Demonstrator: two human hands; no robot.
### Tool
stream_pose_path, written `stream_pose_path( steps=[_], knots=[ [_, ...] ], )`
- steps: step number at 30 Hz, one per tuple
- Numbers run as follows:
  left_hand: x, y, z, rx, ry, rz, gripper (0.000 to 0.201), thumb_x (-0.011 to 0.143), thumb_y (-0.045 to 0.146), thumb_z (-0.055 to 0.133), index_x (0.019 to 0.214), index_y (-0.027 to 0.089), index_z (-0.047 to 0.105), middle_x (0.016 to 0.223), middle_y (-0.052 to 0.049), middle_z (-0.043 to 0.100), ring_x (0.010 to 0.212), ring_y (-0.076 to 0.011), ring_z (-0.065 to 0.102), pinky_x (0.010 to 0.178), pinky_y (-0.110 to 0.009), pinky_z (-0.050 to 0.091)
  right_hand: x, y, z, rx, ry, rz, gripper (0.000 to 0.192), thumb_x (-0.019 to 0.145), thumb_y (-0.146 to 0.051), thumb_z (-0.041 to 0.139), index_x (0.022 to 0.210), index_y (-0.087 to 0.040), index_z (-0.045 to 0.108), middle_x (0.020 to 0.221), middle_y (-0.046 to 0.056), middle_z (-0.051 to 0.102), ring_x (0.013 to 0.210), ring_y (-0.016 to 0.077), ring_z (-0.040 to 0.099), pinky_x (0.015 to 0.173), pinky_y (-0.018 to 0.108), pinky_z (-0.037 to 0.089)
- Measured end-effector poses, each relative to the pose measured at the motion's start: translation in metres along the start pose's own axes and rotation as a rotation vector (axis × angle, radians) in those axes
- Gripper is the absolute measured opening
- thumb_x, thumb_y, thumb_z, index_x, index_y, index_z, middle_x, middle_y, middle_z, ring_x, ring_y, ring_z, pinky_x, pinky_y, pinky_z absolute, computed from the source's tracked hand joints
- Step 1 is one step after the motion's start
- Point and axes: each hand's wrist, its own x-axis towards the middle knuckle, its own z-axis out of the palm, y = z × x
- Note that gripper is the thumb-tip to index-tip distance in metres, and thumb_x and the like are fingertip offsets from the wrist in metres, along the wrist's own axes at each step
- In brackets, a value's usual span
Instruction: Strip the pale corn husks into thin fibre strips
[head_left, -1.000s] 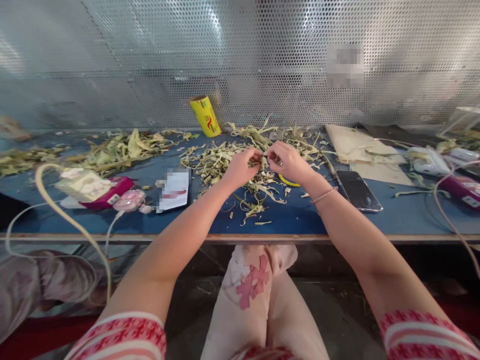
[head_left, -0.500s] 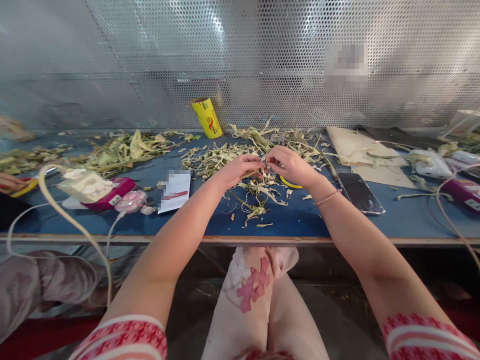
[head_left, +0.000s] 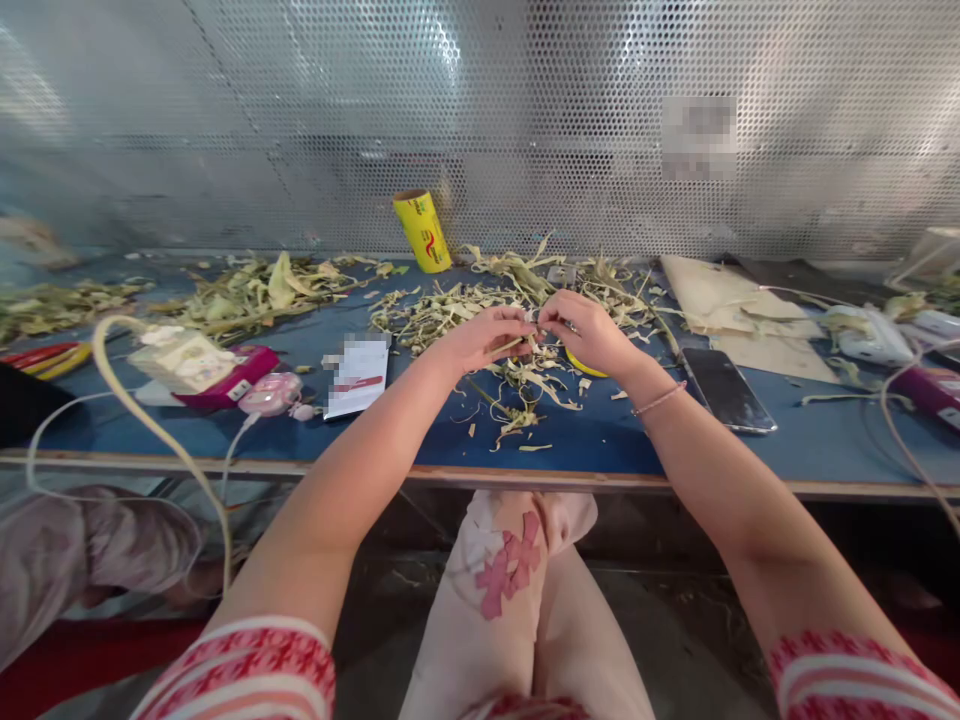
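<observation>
A person's left hand (head_left: pixel 480 338) and right hand (head_left: pixel 589 330) meet over the middle of a long blue counter (head_left: pixel 622 440), fingertips of both pinched on what appears to be a small piece of dried plant (head_left: pixel 504 346), mostly hidden by the fingers. Around and beneath them spreads a loose heap of pale green dried plant strips (head_left: pixel 427 310), scraps trailing toward the front edge. Work looks partway along: much of the heap lies in short bits, while longer pale green leafy stalks (head_left: pixel 525 275) near the back edge appear yet to be handled. By that edge a yellow printed hollow tube (head_left: pixel 421 232) stands tilted, its inside too dark to read. Toward the back right corner sits a clear box-like container (head_left: pixel 934 250), contents indistinct. A black flat phone (head_left: pixel 726 388) lies right of the hands.
</observation>
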Motion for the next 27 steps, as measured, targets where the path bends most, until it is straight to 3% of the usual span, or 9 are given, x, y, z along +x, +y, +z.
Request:
stream_pose_path(
  steps=[8,17,27],
  knots=[
    [0.001,-0.003,-0.001,0.083,-0.112,0.101,0.016,0.068,0.011,0.073,0.079,0.011,0.060,0.075,-0.002,0.067,0.071,-0.0087,0.064,0.073,-0.024,0.050,0.001,0.001,-0.002,-0.176,-0.132,-0.077,0.017,0.092,-0.013,0.040,0.081,-0.019,0.052,0.081,0.006,0.056,0.081,0.0187,0.050,0.081,0.037,0.045],
    [0.003,-0.004,0.007,0.094,0.025,0.128,0.009,0.068,0.011,0.064,0.072,0.013,0.056,0.067,0.002,0.060,0.060,-0.0061,0.057,0.067,-0.025,0.048,0.000,0.000,0.000,-0.196,-0.099,-0.031,0.016,0.093,-0.015,0.040,0.083,-0.020,0.052,0.085,0.007,0.054,0.085,0.0199,0.050,0.084,0.037,0.045],
    [0.000,-0.001,0.011,0.282,0.036,0.224,0.005,0.066,0.013,0.057,0.070,0.015,0.054,0.063,0.003,0.058,0.053,-0.0060,0.053,0.057,-0.022,0.044,0.001,-0.004,0.003,-0.073,-0.061,0.025,0.016,0.094,-0.014,0.038,0.081,-0.020,0.047,0.082,0.005,0.050,0.081,0.0170,0.049,0.078,0.033,0.044]
  ],
)
